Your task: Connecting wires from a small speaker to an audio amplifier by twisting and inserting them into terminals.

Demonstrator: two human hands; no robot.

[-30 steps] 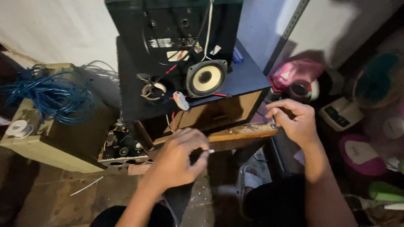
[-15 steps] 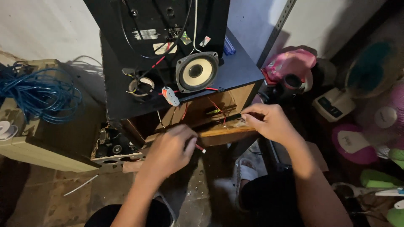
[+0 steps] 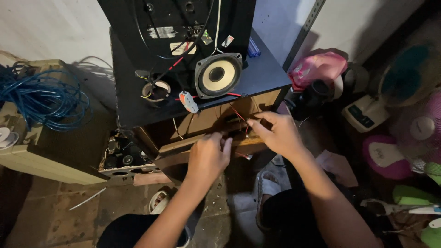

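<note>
Two bare hands meet at the open front of a wooden speaker cabinet [image 3: 202, 126] in the head view, near the middle of the scene. The left hand [image 3: 207, 156] is curled with its fingers bunched at the cabinet's lower front edge; what it pinches is hidden behind the knuckles. The right hand [image 3: 275, 133], just to its right, has thumb and forefinger pinched on thin red wires [image 3: 239, 114] that run out of the cabinet's opening. A dark panel [image 3: 257, 78] lies on top of the cabinet, and on it rests a loose round speaker driver [image 3: 217, 75] with a pale cone, with a small orange and white part [image 3: 188, 101] at the panel's near edge. Farther back stands a black unit [image 3: 179, 27] with cables hanging down its face. Far left, a tangle of blue cable [image 3: 43, 98] sits on a beige box [image 3: 41, 160]. At the right lie a pink bag [image 3: 317, 69] and several fans [image 3: 409, 82].
</note>
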